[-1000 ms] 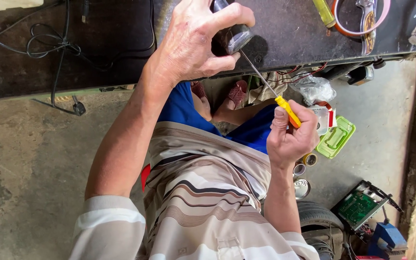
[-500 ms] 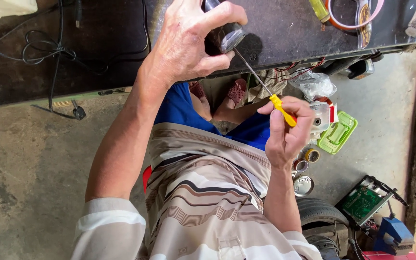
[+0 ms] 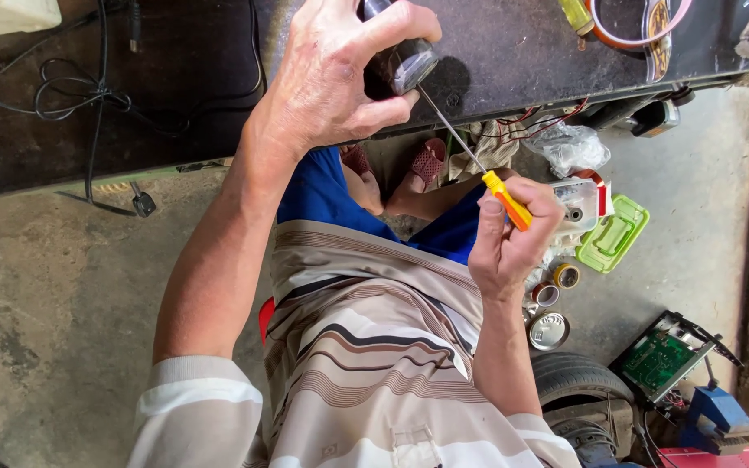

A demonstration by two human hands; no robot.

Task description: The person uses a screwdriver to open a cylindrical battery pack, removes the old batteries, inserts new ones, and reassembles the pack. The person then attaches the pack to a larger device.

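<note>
While left hand (image 3: 340,82) clenches small dark cylindrical part (image 3: 405,61) over counter (image 3: 522,52), right hand (image 3: 509,247) grips yellow-handled screwdriver (image 3: 504,199), tip seemingly seated; next: steady turning.

One head-worn camera looks steeply down, close over the dark workbench (image 3: 175,104).

Workbench (image 3: 175,113): dark top, open in the middle stretch between the black cables (image 3: 71,95) at its left end and the left hand (image 3: 340,78). Right end crowded: orange-rimmed ring (image 3: 639,39) and small tools near the far right corner. The screwdriver (image 3: 478,169) spans the gap from the bench's front edge to the right hand (image 3: 509,247), barring passage there. Below the front edge, floor on the left is bare concrete; on the right, green tray (image 3: 615,236), tape rolls (image 3: 556,286), tyre (image 3: 578,381) and circuit board (image 3: 661,360) block it.
</note>
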